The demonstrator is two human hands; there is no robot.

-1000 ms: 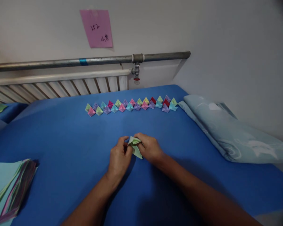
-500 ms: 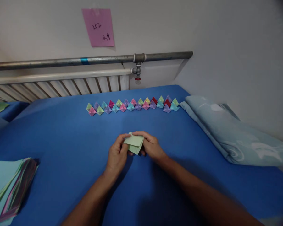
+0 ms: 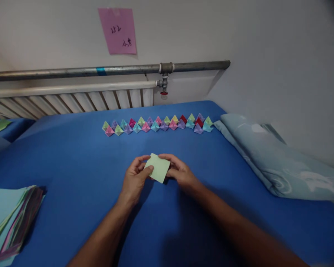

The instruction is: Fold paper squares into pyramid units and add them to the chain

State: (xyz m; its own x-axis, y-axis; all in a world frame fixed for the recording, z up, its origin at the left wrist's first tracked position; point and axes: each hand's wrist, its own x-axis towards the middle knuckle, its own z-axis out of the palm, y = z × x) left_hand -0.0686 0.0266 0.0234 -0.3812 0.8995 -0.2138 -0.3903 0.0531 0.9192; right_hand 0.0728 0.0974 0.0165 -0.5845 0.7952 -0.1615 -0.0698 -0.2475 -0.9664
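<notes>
A pale green piece of folded paper (image 3: 159,168), roughly square and turned on a slant, is held up over the blue surface. My left hand (image 3: 136,178) grips its left side, thumb on the front face and fingers behind. On the right edge, my right hand (image 3: 180,172) pinches the same paper, its index finger along the top; the fingertips behind are hidden. Beyond the hands stand two rows of small folded paper boats (image 3: 155,126) in pink, green, purple, blue, yellow and red.
A stack of coloured paper sheets (image 3: 8,218) lies at the lower left. On the right is a folded grey-blue blanket (image 3: 267,159). Behind the blue surface (image 3: 80,167) run a radiator (image 3: 80,101) and a metal pipe (image 3: 133,69). A pink note (image 3: 118,31) hangs on the wall.
The paper's upper flap, which stood partly lifted, now lies flat as one square face. My left thumb has moved onto the front of it.
</notes>
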